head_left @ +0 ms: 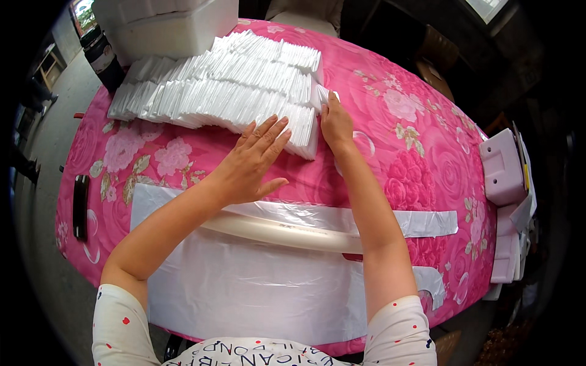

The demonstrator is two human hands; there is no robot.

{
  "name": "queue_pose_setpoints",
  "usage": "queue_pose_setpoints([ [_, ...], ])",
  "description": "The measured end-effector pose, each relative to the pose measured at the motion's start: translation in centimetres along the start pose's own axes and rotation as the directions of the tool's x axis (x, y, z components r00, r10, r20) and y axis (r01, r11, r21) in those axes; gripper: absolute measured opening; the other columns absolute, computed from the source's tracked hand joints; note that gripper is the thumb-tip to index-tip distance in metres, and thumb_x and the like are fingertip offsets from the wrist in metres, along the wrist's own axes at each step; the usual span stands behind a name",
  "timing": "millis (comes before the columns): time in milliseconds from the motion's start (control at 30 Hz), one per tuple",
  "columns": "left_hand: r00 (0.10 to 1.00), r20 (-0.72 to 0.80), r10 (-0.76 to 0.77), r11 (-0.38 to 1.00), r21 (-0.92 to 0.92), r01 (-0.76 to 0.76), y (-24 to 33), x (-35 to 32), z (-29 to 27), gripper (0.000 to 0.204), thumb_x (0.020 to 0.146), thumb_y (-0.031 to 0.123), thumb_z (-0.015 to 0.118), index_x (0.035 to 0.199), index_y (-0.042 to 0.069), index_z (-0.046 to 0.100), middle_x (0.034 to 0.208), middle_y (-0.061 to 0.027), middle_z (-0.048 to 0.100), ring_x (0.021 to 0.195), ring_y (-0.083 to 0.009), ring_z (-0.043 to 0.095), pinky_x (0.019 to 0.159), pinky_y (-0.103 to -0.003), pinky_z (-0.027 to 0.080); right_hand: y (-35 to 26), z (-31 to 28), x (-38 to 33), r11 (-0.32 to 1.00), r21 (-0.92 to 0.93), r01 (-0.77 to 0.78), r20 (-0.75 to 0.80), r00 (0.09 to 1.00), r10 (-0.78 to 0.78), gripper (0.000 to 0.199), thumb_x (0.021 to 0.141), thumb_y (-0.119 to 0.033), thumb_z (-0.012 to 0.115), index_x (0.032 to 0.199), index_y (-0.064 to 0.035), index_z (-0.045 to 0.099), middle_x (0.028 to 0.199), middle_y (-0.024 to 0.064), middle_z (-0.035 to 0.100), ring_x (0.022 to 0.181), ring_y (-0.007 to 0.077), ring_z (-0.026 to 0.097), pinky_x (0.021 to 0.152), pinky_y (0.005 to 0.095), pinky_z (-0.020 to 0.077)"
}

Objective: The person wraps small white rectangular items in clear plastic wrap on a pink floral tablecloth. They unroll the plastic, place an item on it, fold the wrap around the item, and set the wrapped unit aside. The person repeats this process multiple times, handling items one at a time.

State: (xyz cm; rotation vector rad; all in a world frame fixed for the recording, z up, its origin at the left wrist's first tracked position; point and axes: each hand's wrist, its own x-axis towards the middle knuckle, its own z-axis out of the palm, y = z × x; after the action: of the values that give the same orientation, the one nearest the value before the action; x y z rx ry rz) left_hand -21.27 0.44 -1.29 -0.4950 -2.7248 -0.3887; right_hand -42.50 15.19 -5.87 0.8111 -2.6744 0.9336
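Note:
Long rows of thin white folded packets (pixel 201 94) stand on edge, packed tightly side by side at the far left of the table. My left hand (pixel 244 165) is open, its fingers spread and its fingertips against the near row, close to that row's right end. At the right end of the middle row, my right hand (pixel 337 125) is closed on a small white folded packet (pixel 327 94); its fingertips are partly hidden. Below my hands lies a sheet of clear plastic film (pixel 256 287). A long cream-coloured tube or bar (pixel 274 232) rests across it, passing behind my right forearm.
A pink flowered cloth (pixel 421 165) covers the table. White foam boxes (pixel 174 33) stand behind the packets, beside a dark container (pixel 102 58). A black elongated object (pixel 80 207) lies near the left edge. Pale foam blocks (pixel 503 168) are stacked beyond the right edge.

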Motion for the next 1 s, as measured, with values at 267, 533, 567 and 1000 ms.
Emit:
queue_pose_setpoints([
  [267, 1.0, 0.011, -0.022, 1.0, 0.005, 0.022, -0.3, -0.6, -0.4, 0.078, 0.08, 0.034, 0.061, 0.14, 0.0, 0.023, 0.147, -0.0169, 0.019, 0.138, -0.033, 0.013, 0.111, -0.047, 0.011, 3.0, 0.1, 0.1, 0.957, -0.231, 0.176, 0.07, 0.984, -0.165, 0.048, 0.082, -0.021, 0.048, 0.123, 0.0049, 0.048, 0.13, 0.0239, 0.045, 0.122, 0.0339, 0.042, 0.102, 0.0365, 0.0343],
  [533, 0.999, 0.035, -0.025, 1.0, -0.001, 0.025, -0.3, -0.9, -0.9, 0.079, 0.079, 0.034, 0.061, 0.14, 0.001, 0.022, 0.147, -0.0164, 0.019, 0.138, -0.0331, 0.012, 0.111, -0.048, 0.01, -1.0, -2.3, 0.4, 0.959, 0.144, -0.246, 0.063, 0.969, 0.239, 0.036, 0.086, -0.019, 0.046, 0.113, 0.0033, 0.056, 0.099, 0.0186, 0.064, 0.091, 0.0336, 0.061, 0.084, 0.0369, 0.0447],
  [567, 0.999, 0.039, -0.026, 1.0, -0.007, 0.026, -0.2, -0.9, -1.0, 0.079, 0.08, 0.035, 0.06, 0.14, 0.0, 0.022, 0.147, -0.0164, 0.019, 0.138, -0.0331, 0.011, 0.111, -0.048, 0.01, -0.9, -1.6, 0.6, 0.912, 0.338, -0.231, 0.119, 0.972, 0.202, 0.037, 0.088, -0.021, 0.046, 0.113, 0.0038, 0.056, 0.103, 0.0169, 0.063, 0.094, 0.0298, 0.059, 0.085, 0.0346, 0.0435],
  [1000, 0.998, 0.05, -0.025, 1.0, -0.008, 0.025, -0.2, -1.2, -0.7, 0.079, 0.082, 0.04, 0.056, 0.14, 0.0, 0.021, 0.147, -0.0163, 0.018, 0.138, -0.0326, 0.01, 0.111, -0.047, 0.008, -1.9, 2.3, 1.0, 0.925, 0.295, -0.24, 0.164, 0.966, 0.198, 0.075, 0.093, -0.053, 0.03, 0.138, 0.0065, 0.021, 0.145, 0.0244, 0.021, 0.137, 0.0354, 0.012, 0.111, 0.0331, 0.0117],
])
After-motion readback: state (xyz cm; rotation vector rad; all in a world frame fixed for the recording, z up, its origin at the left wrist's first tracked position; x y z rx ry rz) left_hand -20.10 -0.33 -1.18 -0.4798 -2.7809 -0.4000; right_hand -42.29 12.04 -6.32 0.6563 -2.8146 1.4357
